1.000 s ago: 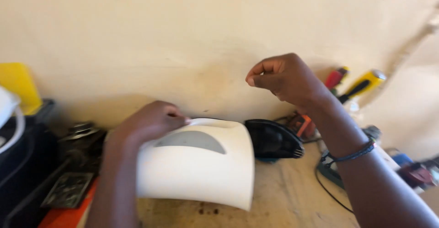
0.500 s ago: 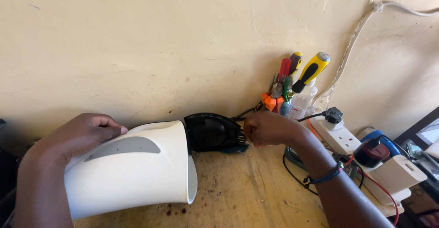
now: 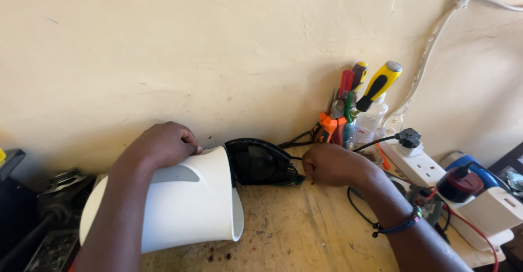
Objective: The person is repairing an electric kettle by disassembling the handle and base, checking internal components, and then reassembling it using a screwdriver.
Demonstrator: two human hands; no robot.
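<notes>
Right hand (image 3: 332, 165) lower now, grip closed beside black base (image 3: 259, 162), left hand (image 3: 163, 144) around kettle shell (image 3: 180, 201) rim

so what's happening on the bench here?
A person has a white kettle body lying on its side on the wooden bench, open end facing right. The left hand grips its upper edge. The right hand is closed at the rim of a black domed part against the wall; what it pinches is hidden. Behind it stand screwdrivers in a holder, with a white power strip to the right.
</notes>
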